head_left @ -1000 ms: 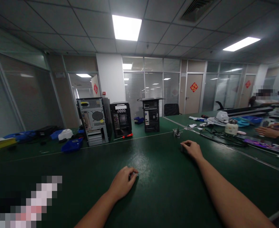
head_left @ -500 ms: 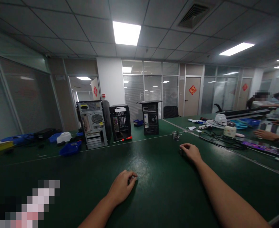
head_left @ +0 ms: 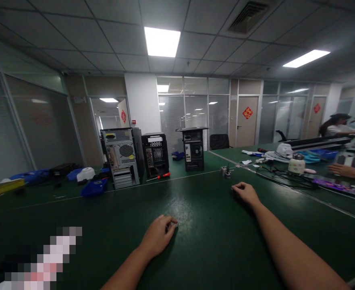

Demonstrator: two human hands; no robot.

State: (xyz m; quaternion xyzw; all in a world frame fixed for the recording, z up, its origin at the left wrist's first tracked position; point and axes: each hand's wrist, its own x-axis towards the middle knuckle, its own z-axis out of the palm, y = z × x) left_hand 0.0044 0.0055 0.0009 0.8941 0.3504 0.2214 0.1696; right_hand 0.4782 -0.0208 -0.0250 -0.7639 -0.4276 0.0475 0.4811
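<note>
My left hand (head_left: 159, 237) rests low over the green table (head_left: 192, 249), its thumb and fingers curled together in a pinch. Whatever lies between those fingertips is too small to make out. Farther out to the right, my right hand (head_left: 247, 194) is also pinched close to the tabletop. A dark bit shows at its fingertips, but its kind cannot be told. Just beyond the right hand stand small metal parts (head_left: 226, 172), one a silvery cylinder and one darker.
Three computer cases (head_left: 124, 157) stand along the far side, with a red-handled screwdriver (head_left: 164, 175) before them. Blue trays (head_left: 94, 187) lie at left. On the right are black cables (head_left: 278, 177), a white fan (head_left: 283, 153), a cream pot (head_left: 296, 166) and a co-worker's hand (head_left: 345, 170).
The whole view has shifted slightly, moving the scene a little to the right. Both hands keep nearly the same pose and place; less of the dark bit shows at my right fingertips.
</note>
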